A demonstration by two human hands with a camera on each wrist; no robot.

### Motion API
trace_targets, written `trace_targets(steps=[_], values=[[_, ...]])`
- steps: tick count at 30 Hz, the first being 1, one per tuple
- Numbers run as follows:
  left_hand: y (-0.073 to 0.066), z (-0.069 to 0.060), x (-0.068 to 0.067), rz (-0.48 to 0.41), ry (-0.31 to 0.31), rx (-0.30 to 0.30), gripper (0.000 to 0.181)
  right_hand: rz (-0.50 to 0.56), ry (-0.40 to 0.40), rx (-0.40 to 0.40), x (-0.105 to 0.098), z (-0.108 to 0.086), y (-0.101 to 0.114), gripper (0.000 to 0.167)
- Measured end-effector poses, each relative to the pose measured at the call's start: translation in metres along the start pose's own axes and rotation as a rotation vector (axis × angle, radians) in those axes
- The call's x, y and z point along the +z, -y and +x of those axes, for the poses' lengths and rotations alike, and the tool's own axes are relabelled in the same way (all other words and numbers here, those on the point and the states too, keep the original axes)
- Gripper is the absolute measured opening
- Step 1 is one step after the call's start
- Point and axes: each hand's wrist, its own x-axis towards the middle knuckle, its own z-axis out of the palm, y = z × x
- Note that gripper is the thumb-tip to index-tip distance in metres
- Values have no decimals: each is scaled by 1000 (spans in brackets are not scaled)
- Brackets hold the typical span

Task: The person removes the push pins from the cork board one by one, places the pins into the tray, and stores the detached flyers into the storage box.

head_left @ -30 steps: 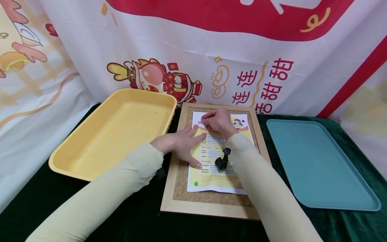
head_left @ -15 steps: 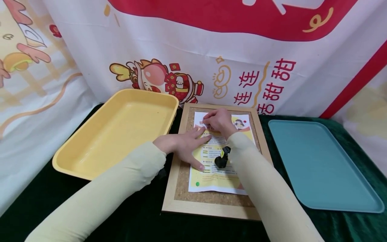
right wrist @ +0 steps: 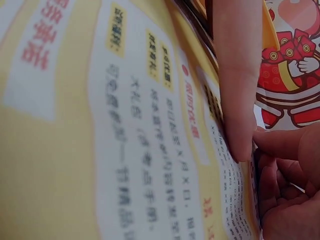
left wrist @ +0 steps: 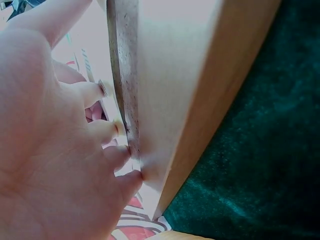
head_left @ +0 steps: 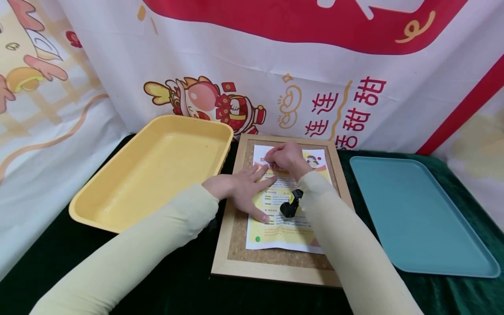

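Note:
A printed sheet lies on a wood-framed cork board. My left hand rests on the sheet's left side, fingers spread; the left wrist view shows the palm beside the frame's edge. At the sheet's upper left, my right hand has its fingers curled and tips together against the paper, pinching a small pin that they mostly hide. In the right wrist view these curled fingers touch near a left fingertip. A red dot and a green dot show at the sheet's corners.
A yellow tray stands left of the board, and a flat teal tray lies to its right. Dark green cloth covers the table. A printed banner hangs behind. A black device is at my right wrist.
The head view has shifted slightly. My left hand has slid a little to the right over the sheet; my right hand keeps nearly the same place at the upper left, its fingertips slightly lower.

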Motion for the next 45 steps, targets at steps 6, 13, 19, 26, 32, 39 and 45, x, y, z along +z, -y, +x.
trace_targets(steps=[6,13,19,26,32,39,45], values=[[3,0,-2,0,10,-28,118,20,42,-12,-1,-1,1,12],[5,5,-2,-19,22,-30,120,36,103,-51,-6,-3,-5,12],[3,8,-1,-21,20,-32,120,47,141,-102,-12,-2,-11,14],[2,7,0,-25,15,-37,120,72,191,-133,-18,-1,-16,16],[2,9,0,0,3,-55,121,102,182,-124,-18,-2,-17,14],[2,9,-2,-1,3,-65,123,69,148,-134,-17,-2,-15,14],[2,9,-3,-6,-8,-61,123,-12,138,-151,-24,-6,-14,14]])
